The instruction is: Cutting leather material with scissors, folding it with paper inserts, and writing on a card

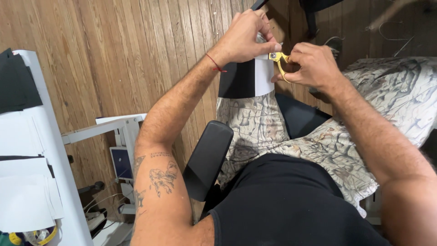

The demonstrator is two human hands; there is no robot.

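My left hand [248, 34] pinches the top edge of a black and white sheet of paper [246, 77], which hangs over my left knee. My right hand [312, 64] grips small gold scissors [280, 61], whose blades meet the paper's upper right edge next to my left thumb. A thin red cord circles my left wrist. I am seated, in patterned light trousers [273, 132] and a black shirt.
A black chair armrest [207, 159] sits beside my left thigh. At the left, a white table [41, 109] bears stacks of white and black sheets [20, 182]. Under it are a white frame, cables and a small blue box. The floor is brown wooden planks.
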